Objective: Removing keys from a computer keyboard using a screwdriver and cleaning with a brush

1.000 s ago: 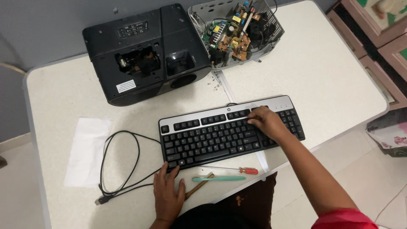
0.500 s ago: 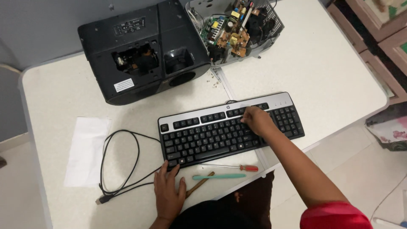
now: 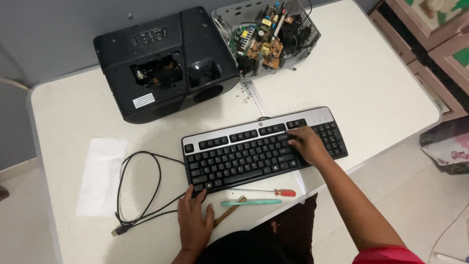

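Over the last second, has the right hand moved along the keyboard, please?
Yes. The right hand has slid leftward along the keyboard, from near its right end toward the middle of the key rows.

The right hand covers several keys of the keyboard, and its fingers hide what they press. The left hand covers the keyboard's near corner and part of a brown stick, perhaps a wooden handle. The open circuit chassis is cut off by the top edge; its parts are too small to name.
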